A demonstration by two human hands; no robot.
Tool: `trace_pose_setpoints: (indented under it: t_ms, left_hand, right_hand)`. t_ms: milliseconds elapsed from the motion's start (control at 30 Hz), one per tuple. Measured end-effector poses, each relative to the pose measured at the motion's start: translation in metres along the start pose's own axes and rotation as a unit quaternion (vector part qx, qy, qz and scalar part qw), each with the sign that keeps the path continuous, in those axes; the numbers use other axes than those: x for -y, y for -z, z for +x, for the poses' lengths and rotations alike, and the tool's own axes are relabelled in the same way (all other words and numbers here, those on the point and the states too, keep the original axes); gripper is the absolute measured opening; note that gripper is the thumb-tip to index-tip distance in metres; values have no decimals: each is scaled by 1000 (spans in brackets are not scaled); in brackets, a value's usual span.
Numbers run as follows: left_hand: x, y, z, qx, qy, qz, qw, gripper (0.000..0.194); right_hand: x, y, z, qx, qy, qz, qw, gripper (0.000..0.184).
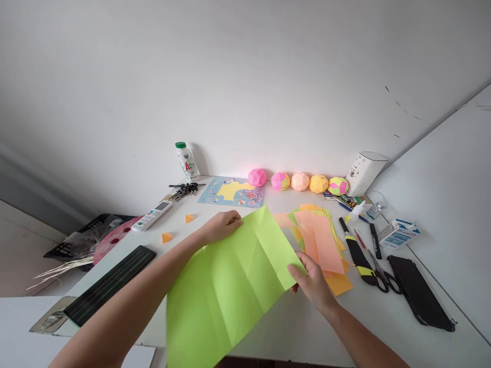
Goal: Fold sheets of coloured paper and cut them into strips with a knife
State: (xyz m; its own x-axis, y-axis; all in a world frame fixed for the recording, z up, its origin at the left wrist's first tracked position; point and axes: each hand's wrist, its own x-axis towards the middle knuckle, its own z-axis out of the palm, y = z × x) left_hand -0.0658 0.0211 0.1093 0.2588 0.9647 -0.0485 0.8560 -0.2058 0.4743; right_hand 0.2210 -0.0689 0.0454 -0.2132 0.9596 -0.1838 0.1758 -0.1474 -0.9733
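A large sheet of light green paper (pixel 226 291), marked with several straight creases, hangs tilted between my hands over the desk's front edge. My left hand (pixel 223 226) grips its far left edge, fingers curled. At the right corner my right hand (pixel 312 281) pinches the sheet, thumb on top and the other fingers underneath. Just beyond the right hand lies a loose pile of peach, orange and green paper pieces (pixel 322 240). Two small orange folded pieces (pixel 166 237) rest to the left of my left hand.
Several faceted paper balls (pixel 300 182) line the wall. At right lie a yellow-black cutter (pixel 358 255), scissors (pixel 381 276), a glue bottle (pixel 356 210) and a black phone (pixel 420 294). A remote (pixel 152 216), keys (pixel 186 190) and a white bottle (pixel 186 163) stand or lie left.
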Motion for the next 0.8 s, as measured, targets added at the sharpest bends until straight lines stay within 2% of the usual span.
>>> trace_pose_setpoints:
  t_ms: [67,100,133,167,233,333,400,467,600,667,733,767,800]
  left_hand:
    - [0,-24,3,-78,-14,45,996,29]
    - [-1,-38,3,-107,-60,68,990,31]
    - [-2,-53,0,-102,-117,84,984,33]
    - [-3,-67,-3,-69,-164,96,979,35]
    - [-6,-93,-13,5,-197,137,971,43]
    - [-9,-117,-24,63,-193,164,965,58]
    - [-8,-120,-26,68,-196,143,968,60]
    - [-2,-116,-25,54,-214,98,971,55]
    - [18,-107,-23,14,-258,-47,965,33]
    - [24,-103,-22,-55,-220,-110,968,27]
    - [22,-101,-20,-138,-142,-127,972,28]
    - [18,-102,-19,-162,-113,-114,974,29]
    - [12,-103,-18,-162,-107,-90,977,29]
  right_hand:
    - [-6,-2,2,-60,28,-100,993,42]
    - [-9,-2,3,-80,44,-139,986,39]
    - [-13,-2,3,-97,64,-170,979,37]
    - [-16,-2,3,-112,94,-196,970,35]
    - [-20,-2,3,-132,178,-249,943,31]
    - [-20,-4,-1,-109,325,-367,865,32]
    - [-19,-6,-3,-46,364,-436,822,38]
    - [-20,-8,-6,33,360,-491,793,47]
    - [-27,-8,-9,171,288,-531,778,72]
    - [-31,-9,-10,198,267,-533,778,80]
    - [-34,-12,-11,201,263,-535,777,82]
    - [-35,-14,-11,198,265,-536,776,83]
    - [-36,-16,-11,194,267,-537,776,83]
